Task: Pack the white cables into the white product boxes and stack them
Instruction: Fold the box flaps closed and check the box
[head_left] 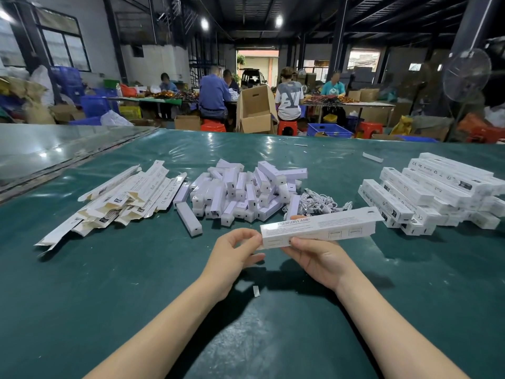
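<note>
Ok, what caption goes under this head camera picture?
Packing time: left hand and right hand hold a white product box over a green table beside stacked boxes.

Single head-worn wide view
Looks forward and down over the green table point(95, 283) close below, workshop hall point(164, 58) far beyond.

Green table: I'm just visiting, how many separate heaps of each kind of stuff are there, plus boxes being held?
Heap of flat unfolded boxes: 1
Heap of white bars: 1
Heap of white cables: 1
Stack of closed boxes: 1
Held box: 1
Total: 5
</note>
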